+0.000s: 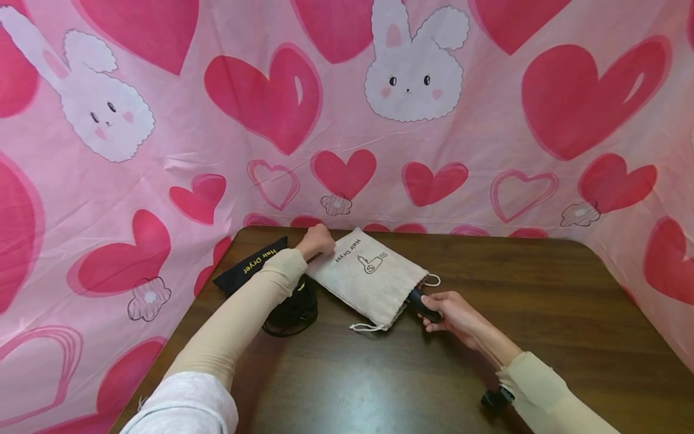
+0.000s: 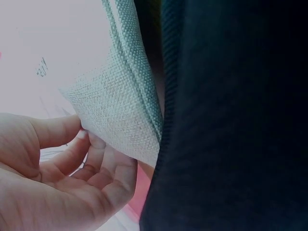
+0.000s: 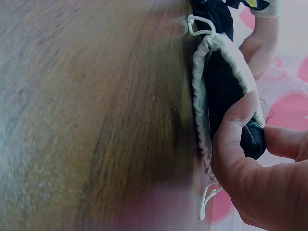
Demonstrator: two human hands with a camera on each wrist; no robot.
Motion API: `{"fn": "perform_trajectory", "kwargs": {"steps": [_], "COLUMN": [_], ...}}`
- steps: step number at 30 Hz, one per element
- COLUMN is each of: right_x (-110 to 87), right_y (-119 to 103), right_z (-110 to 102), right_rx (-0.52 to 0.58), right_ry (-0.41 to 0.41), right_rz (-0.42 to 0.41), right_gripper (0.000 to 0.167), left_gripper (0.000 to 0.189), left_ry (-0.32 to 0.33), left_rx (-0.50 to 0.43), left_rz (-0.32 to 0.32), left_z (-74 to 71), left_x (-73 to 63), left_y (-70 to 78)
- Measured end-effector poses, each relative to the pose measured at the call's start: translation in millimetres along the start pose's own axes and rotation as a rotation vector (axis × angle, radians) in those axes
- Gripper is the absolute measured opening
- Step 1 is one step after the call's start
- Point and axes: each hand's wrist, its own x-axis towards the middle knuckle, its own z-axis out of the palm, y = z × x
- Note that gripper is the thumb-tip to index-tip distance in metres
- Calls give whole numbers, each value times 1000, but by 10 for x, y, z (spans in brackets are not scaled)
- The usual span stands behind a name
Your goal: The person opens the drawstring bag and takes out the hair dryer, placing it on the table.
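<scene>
A beige cloth drawstring bag (image 1: 363, 283) printed "Hair Dryer" lies slanted on the table, its mouth toward the right front. My left hand (image 1: 318, 240) is at the bag's far left corner; the left wrist view shows thumb and fingers pinching the woven fabric (image 2: 115, 110). From the bag's mouth sticks the black handle of a hair dryer (image 1: 423, 305). My right hand (image 1: 452, 314) grips that handle between thumb and fingers. In the right wrist view the gathered rim (image 3: 197, 96) stands around the black dryer (image 3: 252, 139), whose rest is hidden inside.
A black pouch (image 1: 238, 274) with yellow "Hair Dryer" lettering lies left of the bag, partly behind my left arm. Its dark gathered end and cord (image 1: 293, 313) lie nearer. The brown wooden table (image 1: 336, 386) ends at a pink heart-and-rabbit cloth (image 1: 347, 120).
</scene>
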Motion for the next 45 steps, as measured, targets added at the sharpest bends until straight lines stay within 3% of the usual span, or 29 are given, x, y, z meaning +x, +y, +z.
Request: {"fn": "perform_trajectory", "kwargs": {"steps": [8,28,45], "right_x": [-19,-93,-160], "right_y": [20,35,60], "right_z": [2,-7,-14], "right_rx": [5,3,-6], "right_ry": [5,28,39], "right_rz": [-7,11,0], "right_gripper": [38,40,38], "left_gripper": [41,39,40], "left_ry": [10,-11,1], "left_rx": [61,2,24], "left_rz": [31,15,29], "left_z": [-8,-9,-21], "left_x": [-16,-45,-81], "left_y": [-10,-39,-25]}}
